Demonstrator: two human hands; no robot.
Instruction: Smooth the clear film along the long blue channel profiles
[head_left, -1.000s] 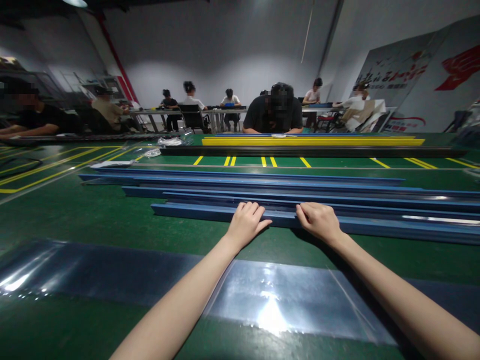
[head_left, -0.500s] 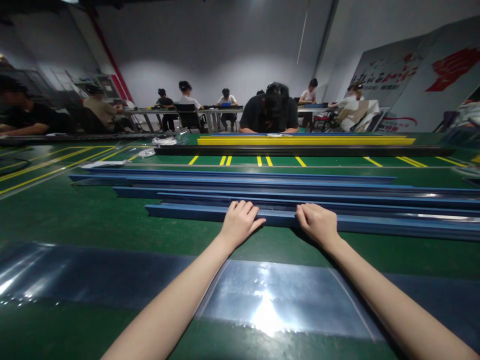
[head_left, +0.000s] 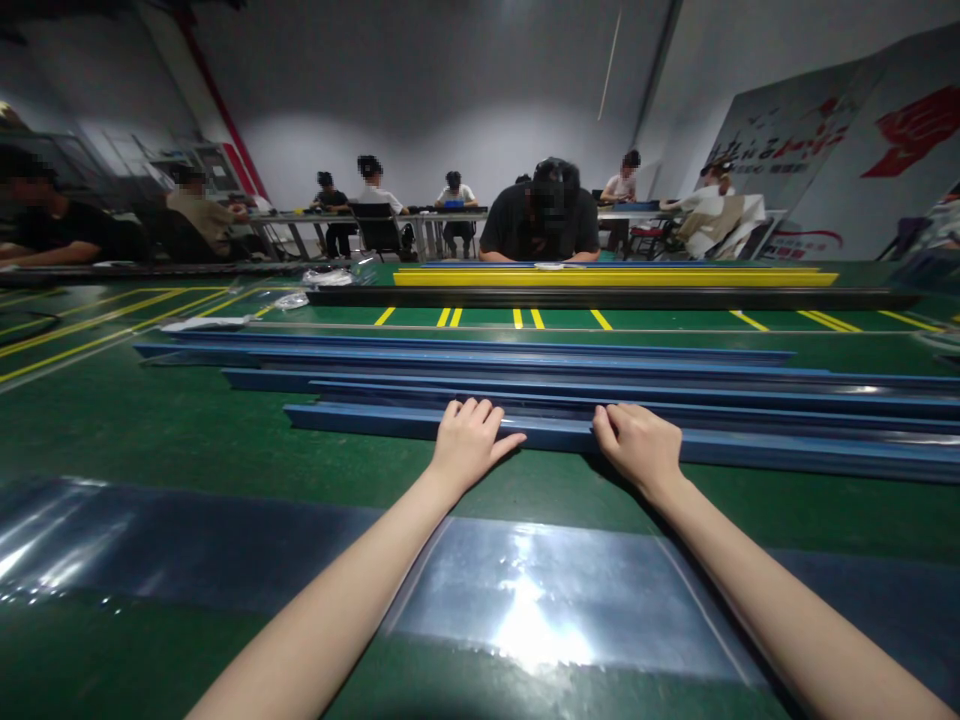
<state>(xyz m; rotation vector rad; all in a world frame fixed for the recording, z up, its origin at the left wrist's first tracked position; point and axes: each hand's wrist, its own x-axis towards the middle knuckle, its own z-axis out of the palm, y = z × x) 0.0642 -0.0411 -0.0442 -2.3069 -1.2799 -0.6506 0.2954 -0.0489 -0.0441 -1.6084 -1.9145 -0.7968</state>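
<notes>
Nearest to me, a long blue channel-shaped strip lies crosswise on the green table. My left hand rests over its near wall, fingers curled over the upper edge and thumb stretched to the right along the outer face. Further right, my right hand is closed on the same edge with its fingers tucked in. The fingertips of both hands are hidden inside the channel. Under my forearms a clear, shiny plastic sheet lies flat across the table.
Several more blue strips lie parallel behind. Further back are a black strip, a yellow strip and crumpled clear plastic. A person leans on the far edge. Others sit at tables behind.
My left hand has slid slightly left along the blue strip, its thumb a little more spread. My right hand stays in nearly the same place.
</notes>
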